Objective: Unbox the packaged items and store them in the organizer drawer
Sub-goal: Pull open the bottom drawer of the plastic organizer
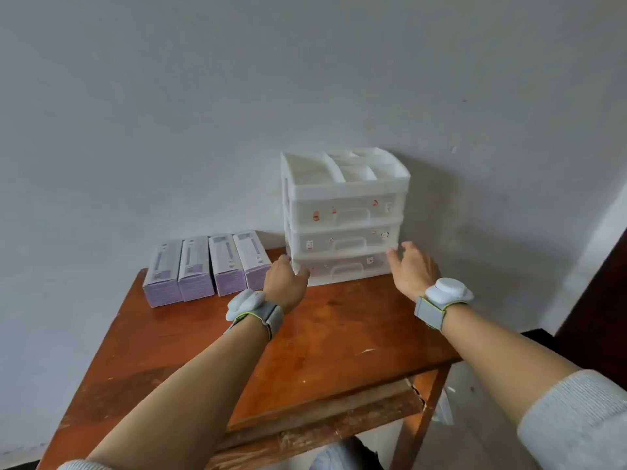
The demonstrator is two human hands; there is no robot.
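Left hand [285, 283], right hand [414, 270]: fingers loosely spread, flanking organizer [342, 198].

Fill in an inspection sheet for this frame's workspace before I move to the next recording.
Surface: wooden table, scuffed top.
Job's things: four purple boxes in a row, back left; white organizer back right, its three drawers closed.
Clutter: nothing seen.
Grips: left grip at the organizer's lower left corner, hold unclear; right grip open beside its lower right corner. White wrist devices on both arms.
Cables: nothing seen.
Surroundings: pale wall behind the table; dark panel at far right.
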